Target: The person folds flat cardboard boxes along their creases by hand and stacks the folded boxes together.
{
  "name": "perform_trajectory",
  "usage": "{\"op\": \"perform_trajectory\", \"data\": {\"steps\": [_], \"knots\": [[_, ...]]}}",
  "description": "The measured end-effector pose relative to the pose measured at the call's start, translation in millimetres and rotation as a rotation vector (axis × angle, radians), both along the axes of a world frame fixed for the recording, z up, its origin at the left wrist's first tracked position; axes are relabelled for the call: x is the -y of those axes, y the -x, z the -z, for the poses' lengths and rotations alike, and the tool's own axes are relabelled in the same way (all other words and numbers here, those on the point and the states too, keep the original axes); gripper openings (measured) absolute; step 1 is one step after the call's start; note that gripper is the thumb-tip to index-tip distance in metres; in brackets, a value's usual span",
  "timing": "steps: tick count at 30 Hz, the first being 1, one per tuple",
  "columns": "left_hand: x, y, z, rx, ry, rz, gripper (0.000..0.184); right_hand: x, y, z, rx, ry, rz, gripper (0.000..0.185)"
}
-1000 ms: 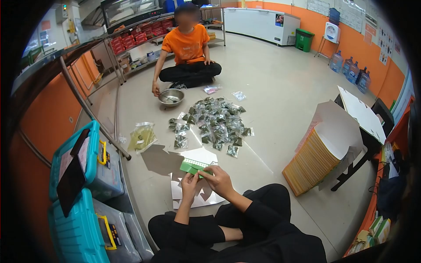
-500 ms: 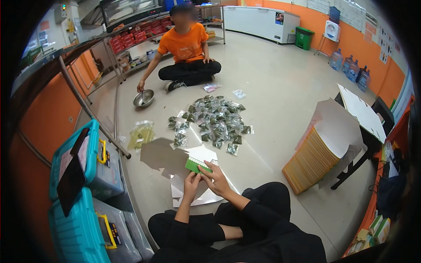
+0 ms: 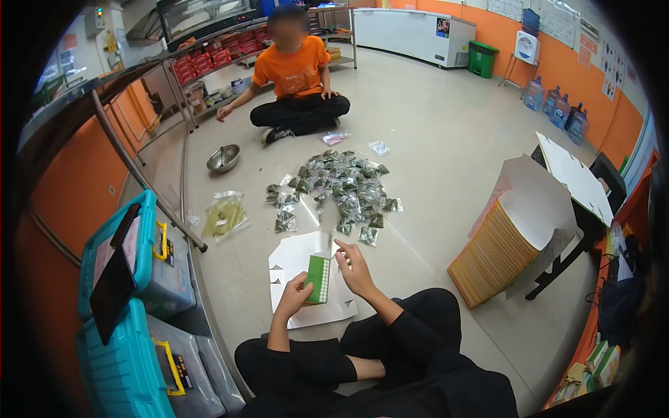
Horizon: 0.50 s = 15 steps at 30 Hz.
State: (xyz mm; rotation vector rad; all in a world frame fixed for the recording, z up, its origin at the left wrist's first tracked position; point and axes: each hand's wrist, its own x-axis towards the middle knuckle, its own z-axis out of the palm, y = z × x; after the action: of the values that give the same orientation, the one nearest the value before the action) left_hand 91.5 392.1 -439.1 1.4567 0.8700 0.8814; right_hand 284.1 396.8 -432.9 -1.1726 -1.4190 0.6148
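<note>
The green card (image 3: 318, 277) is flat-faced and rectangular, with a row of small white round shapes along its right edge and faint markings too small to read. You have it standing at a slight tilt above the near part of a white cardboard sheet (image 3: 287, 256), which lies on the floor (image 3: 432, 209) in front of your crossed legs. Your left hand (image 3: 295, 295) is closed on the card's left side, thumb against its face. Your right hand (image 3: 357, 274) is just beside the card on the right, partly open and apart from it, index finger reaching out toward the far left; you cannot tell whether a small thing sits at its fingertips. Beyond the sheet lies a pile of small clear bags with dark green contents (image 3: 345, 182), with a yellowish plastic bag (image 3: 225, 214) to its left and a metal bowl (image 3: 224, 159) farther off on the left.
</note>
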Motion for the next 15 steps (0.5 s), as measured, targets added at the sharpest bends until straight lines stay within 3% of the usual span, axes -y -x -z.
{"op": "perform_trajectory", "data": {"steps": [6, 10, 15], "knots": [[-6, 8, 8, -0.111, 0.036, 0.091, 0.027, -10, -12, 10, 0.023, 0.083, -0.001, 0.035], [-2, 13, -3, -0.127, 0.099, 0.022, 0.031, -13, -16, 11, 0.026, 0.137, -0.098, 0.041], [-2, 20, -4, -0.133, 0.367, 0.173, 0.04, -6, -19, 0, 0.107, 0.109, -0.275, 0.046]]}}
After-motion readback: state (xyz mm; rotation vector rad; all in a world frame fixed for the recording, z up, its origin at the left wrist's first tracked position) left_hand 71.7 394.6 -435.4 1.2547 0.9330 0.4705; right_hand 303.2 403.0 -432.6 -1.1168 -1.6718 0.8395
